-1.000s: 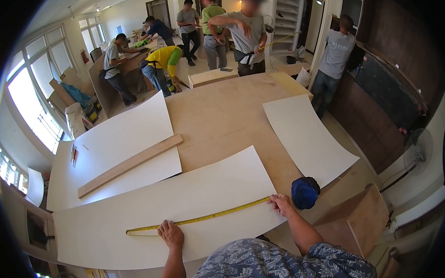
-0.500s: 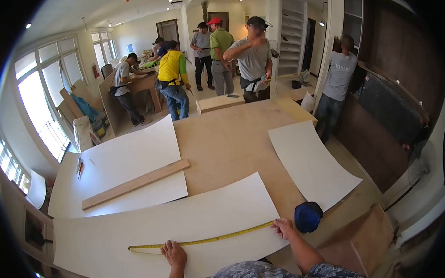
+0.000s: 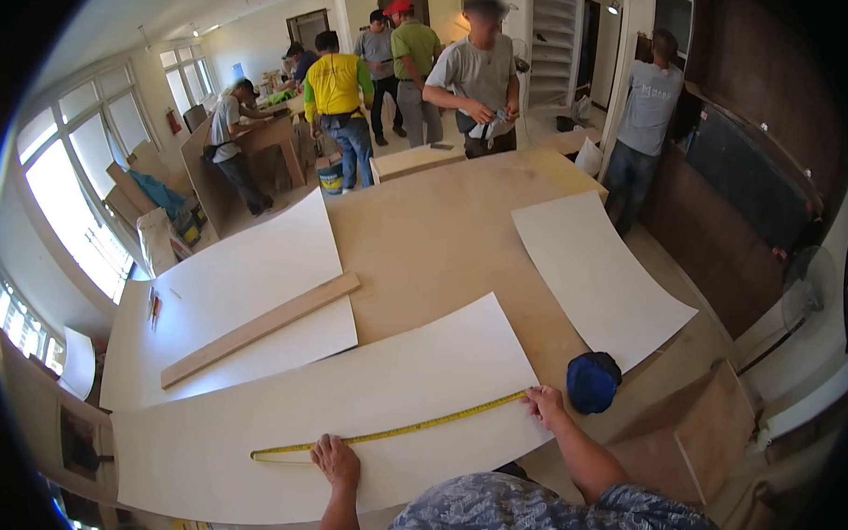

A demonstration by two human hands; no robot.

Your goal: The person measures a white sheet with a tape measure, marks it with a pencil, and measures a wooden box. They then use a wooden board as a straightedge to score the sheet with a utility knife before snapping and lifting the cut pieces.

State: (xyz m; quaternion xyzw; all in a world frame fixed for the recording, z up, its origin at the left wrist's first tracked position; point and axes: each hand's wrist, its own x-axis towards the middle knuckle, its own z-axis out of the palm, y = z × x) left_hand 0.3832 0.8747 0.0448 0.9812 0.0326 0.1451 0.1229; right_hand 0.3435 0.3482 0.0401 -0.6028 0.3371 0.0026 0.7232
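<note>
A yellow tape measure (image 3: pixel 418 426) lies stretched across a large white sheet (image 3: pixel 213 435) on the work table. My right hand (image 3: pixel 545 407) pinches the tape's right end at the sheet's right edge. Near the tape's left part, my left hand (image 3: pixel 336 459) rests with its fingertips on the tape's blade. The tape runs on beyond that hand and folds back at its left end. A dark blue cap (image 3: pixel 593 382) sits just beyond my right hand. Farther off, a wooden strip (image 3: pixel 258 331) lies across a second white sheet (image 3: pixel 246 268).
Another white sheet (image 3: pixel 606 271) curls on the right of the brown board (image 3: pixel 425 228). Small tools (image 3: pixel 153 309) lie at the far left. A co-worker (image 3: pixel 477 80) stands across the table, another (image 3: pixel 646 114) at the right. More people work behind, and a wooden box (image 3: pixel 679 442) stands at lower right.
The view has tilted down slightly. The co-worker across the table has lowered a raised hand and now holds both hands together at the waist. My hands keep their places on the tape.
</note>
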